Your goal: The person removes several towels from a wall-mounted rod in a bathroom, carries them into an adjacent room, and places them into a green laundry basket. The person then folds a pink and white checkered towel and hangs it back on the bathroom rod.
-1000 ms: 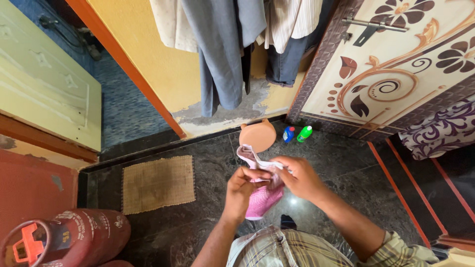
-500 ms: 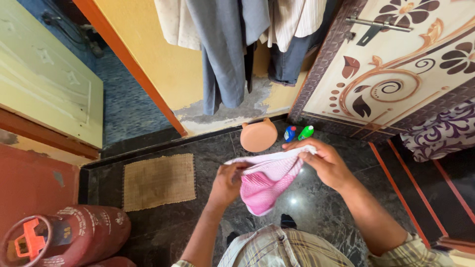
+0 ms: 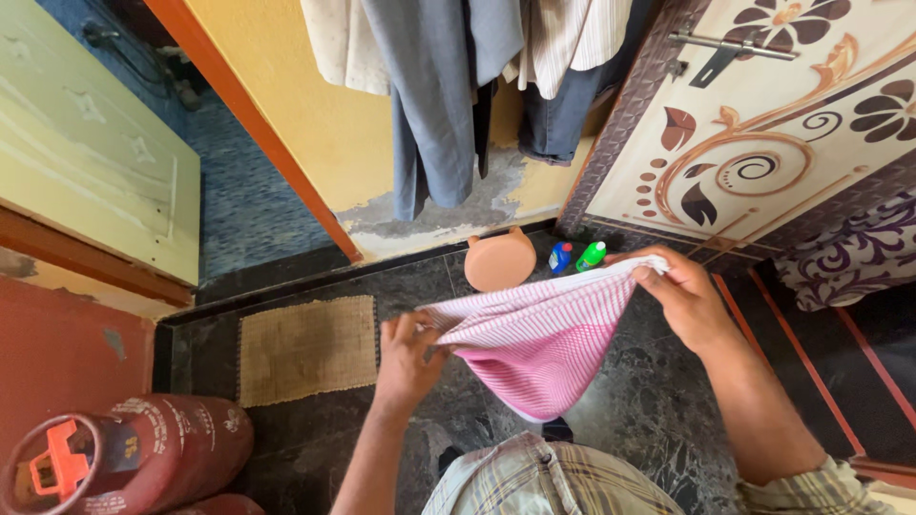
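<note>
Our left hand pinching one end of a pink and white striped cloth, our right hand gripping the other end, higher; cloth stretched between them, sagging above the dark stone floor; woven mat lower left; round stool and two small bottles beyond, by the wall

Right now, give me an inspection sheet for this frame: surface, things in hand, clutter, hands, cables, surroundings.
Surface: dark polished stone floor.
Things in hand: pink-and-white striped cloth, stretched between both hands.
Clutter: woven mat; round tan stool; blue bottle and green bottle by the wall.
Hands: left hand and right hand each grip a cloth edge.
Cables: nothing seen.
Surroundings: red gas cylinder; hanging clothes; patterned door.
</note>
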